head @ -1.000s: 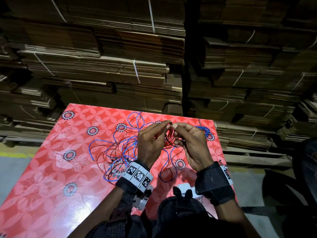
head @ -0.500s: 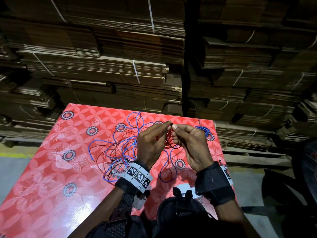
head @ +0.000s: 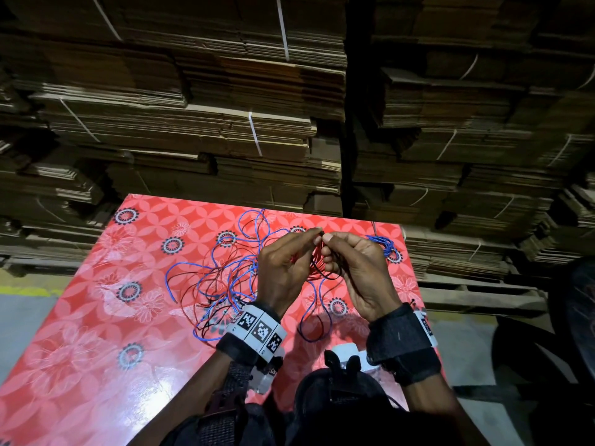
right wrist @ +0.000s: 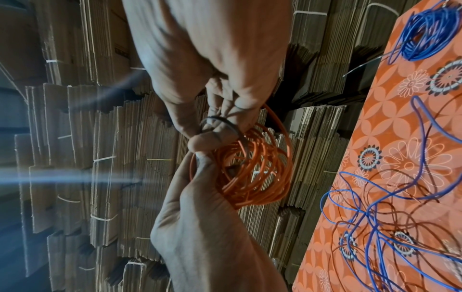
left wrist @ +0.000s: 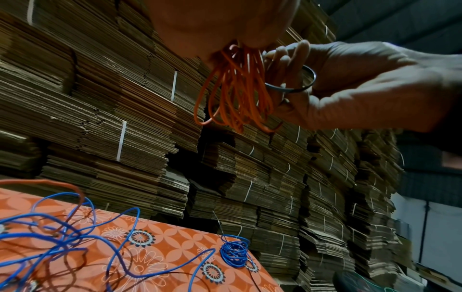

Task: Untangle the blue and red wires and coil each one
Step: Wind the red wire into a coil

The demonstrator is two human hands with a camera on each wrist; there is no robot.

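Note:
Both hands are raised above the red patterned table point(head: 96, 365). My left hand point(head: 309, 244) pinches the top of a small red wire coil point(head: 317, 262), whose loops hang below the palm point(left wrist: 235, 89). My right hand point(head: 331, 252) faces it fingertip to fingertip and holds a thin dark tie point(left wrist: 300, 87) looped against the coil point(right wrist: 252, 173). A wound blue wire coil point(head: 383, 244) lies at the table's far right corner. Loose blue and red wires point(head: 225, 278) sprawl in a tangle left of my left wrist.
Tall strapped stacks of flattened cardboard point(head: 225, 123) rise right behind the table's far edge. A dark round object point(head: 576, 317) sits on the floor to the right. The table's near left part point(head: 64, 397) holds no wires.
Both hands stay in nearly the same place. The fingertips have closed a little tighter together at the top of the red coil.

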